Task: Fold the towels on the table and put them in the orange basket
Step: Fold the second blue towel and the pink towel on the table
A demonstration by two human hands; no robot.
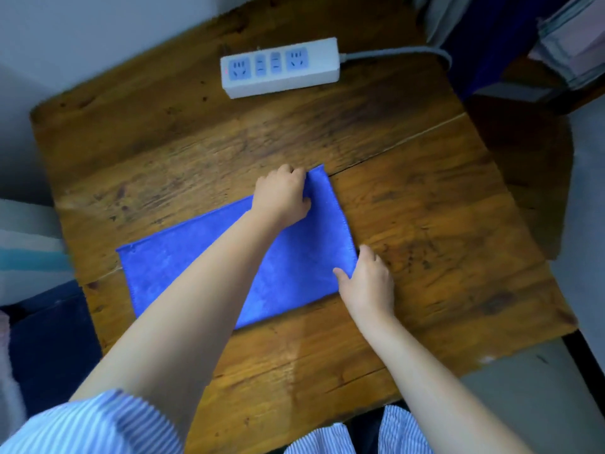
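We see a blue microfibre towel (203, 273), already a long flat strip, lying across the middle of the worn wooden counter (425, 208). The left hand (283, 194) reaches across to the towel's far right corner, its fingers (299, 178) curled and pinching the cloth there. The right hand (368, 280) is at the near right corner, thumb on top of the fabric; whether its fingers are tucked under the edge we cannot tell. A white plastic power strip (280, 67) with a grey cord sits well apart at the far edge.

We judge the next move to be carrying this right end over to the left. The risk is uneven corners: if one hand lifts sooner or travels further, the fold lands skewed. Soft pile can also slip from a shallow pinch, dropping a corner midway. The free left end may drag along the wood. No orange basket shows here, so the hand-off will need a turn away.
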